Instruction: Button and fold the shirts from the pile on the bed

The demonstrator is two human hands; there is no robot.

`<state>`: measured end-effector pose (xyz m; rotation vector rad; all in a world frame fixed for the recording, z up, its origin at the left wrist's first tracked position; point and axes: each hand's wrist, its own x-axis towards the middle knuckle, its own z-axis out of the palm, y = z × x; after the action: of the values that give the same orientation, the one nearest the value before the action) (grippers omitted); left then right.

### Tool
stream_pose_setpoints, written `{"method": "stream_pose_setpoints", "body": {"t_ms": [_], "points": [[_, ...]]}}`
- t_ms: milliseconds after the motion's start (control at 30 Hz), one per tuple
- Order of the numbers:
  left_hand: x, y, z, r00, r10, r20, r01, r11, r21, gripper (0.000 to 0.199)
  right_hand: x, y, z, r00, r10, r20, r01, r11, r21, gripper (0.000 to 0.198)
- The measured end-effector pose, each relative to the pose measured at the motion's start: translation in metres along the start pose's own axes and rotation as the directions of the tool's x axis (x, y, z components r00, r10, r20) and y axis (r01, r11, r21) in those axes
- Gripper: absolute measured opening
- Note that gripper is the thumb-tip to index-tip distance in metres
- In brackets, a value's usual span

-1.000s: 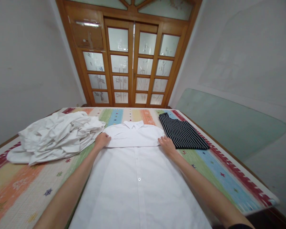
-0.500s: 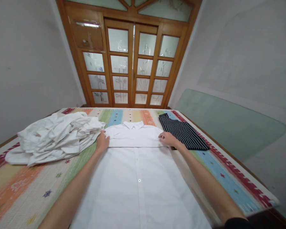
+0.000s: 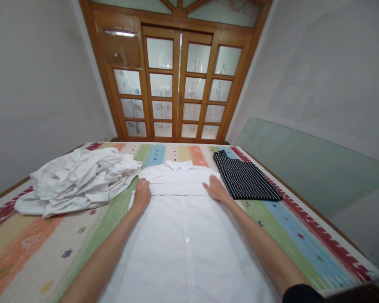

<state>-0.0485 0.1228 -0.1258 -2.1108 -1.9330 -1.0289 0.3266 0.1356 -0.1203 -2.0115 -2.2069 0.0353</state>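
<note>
A white button-up shirt (image 3: 185, 244) lies front up, its collar (image 3: 179, 165) at the far end. A folded white band, seemingly a sleeve, runs across its chest. My left hand (image 3: 142, 195) is at the band's left end, fingers bent and closed on the shirt's cloth; the fingertips are partly hidden. At the right end, my right hand (image 3: 216, 188) rests on the shirt with thumb and fingers apart.
A crumpled heap of white cloth (image 3: 85, 181) lies to the left. To the right is a folded black-and-white striped garment (image 3: 246, 176). Both lie on a colourful striped cover (image 3: 107, 219). Beyond stand wooden glazed doors (image 3: 178, 84); a pale green panel (image 3: 303, 160) is at the right wall.
My right hand has moved inward from the shirt's right edge, and its fingers have spread. My left hand has shifted slightly inward and toward me. The view has moved a little.
</note>
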Motion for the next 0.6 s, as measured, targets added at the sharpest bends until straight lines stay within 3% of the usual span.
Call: {"method": "stream_pose_setpoints", "body": {"t_ms": [167, 300, 467, 600], "points": [[-0.001, 0.002, -0.003, 1.0, 0.011, -0.012, -0.011, 1.0, 0.012, 0.028, 0.024, 0.025, -0.033, 0.997, -0.07, 0.019, 0.07, 0.997, -0.019, 0.04], [-0.002, 0.006, -0.007, 1.0, 0.02, -0.016, -0.02, 1.0, -0.009, 0.027, 0.042, 0.045, -0.062, 1.0, -0.018, 0.0, 0.018, 0.998, 0.055, 0.042], [-0.003, 0.008, -0.009, 1.0, 0.01, -0.011, -0.011, 0.998, -0.059, 0.028, 0.053, 0.049, -0.073, 0.959, 0.085, 0.269, -0.175, 0.927, 0.331, 0.051], [-0.003, 0.01, -0.009, 1.0, 0.004, -0.017, -0.005, 0.997, -0.079, 0.03, 0.062, 0.048, -0.074, 0.947, 0.098, 0.306, -0.23, 0.873, 0.43, 0.04]]}}
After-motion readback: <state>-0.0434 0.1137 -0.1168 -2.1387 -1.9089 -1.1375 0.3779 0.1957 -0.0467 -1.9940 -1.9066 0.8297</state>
